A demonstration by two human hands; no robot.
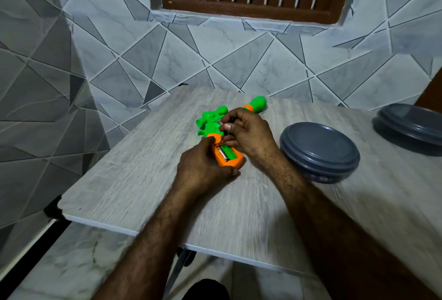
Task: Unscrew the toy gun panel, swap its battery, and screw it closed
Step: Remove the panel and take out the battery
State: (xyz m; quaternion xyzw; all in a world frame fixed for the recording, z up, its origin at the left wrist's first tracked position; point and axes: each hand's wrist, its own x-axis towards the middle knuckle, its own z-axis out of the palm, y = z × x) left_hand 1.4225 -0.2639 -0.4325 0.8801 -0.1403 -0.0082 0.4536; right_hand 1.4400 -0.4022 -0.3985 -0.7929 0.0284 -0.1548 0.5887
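Curling round the orange handle of the toy gun [211, 126], your left hand [203, 168] holds it flat on the table [143, 168]; just beyond, your right hand [248, 132] pinches a screwdriver [229, 121] over the open battery slot [227, 154], grey dish [319, 149] alongside

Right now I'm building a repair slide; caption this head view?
Left hand grips the toy gun, battery compartment open, while the right hand pinches a small screwdriver.

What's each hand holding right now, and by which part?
Left hand grips the toy gun by its orange handle, beside the open battery compartment. Right hand pinches a small screwdriver near its black top, tip toward the compartment.
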